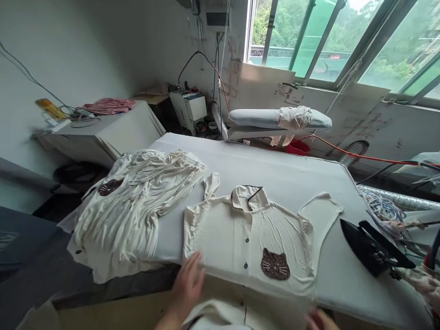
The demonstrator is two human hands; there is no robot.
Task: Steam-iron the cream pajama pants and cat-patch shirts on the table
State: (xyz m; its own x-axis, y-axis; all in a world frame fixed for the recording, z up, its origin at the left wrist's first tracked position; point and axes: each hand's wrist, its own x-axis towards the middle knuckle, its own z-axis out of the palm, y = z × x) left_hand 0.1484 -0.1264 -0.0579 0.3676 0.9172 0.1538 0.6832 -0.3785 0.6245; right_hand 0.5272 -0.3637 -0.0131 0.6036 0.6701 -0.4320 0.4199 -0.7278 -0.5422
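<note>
A cream button-up shirt (220, 233) lies face up on the padded ironing table (288, 169). It has dark piping on its collar, dark buttons and a brown cat-face patch (275, 264) on the chest. At the shirt's lower left edge is my left hand (187, 284), its fingers stretched out and the thumb apart. My right hand (319, 319) is blurred by motion near the bottom of the view, below the shirt's right corner; its fingers cannot be made out. Another piece of cream cloth (216, 316) hangs below the table's front edge, between my hands.
Crumpled cream garments (137, 206) are heaped on the table's left side. A black iron (374, 247) rests at the right end, beside hoses and cords. Behind the table stands a narrow sleeve board (254, 118). A covered side table (127, 123) holds pink cloth at the left.
</note>
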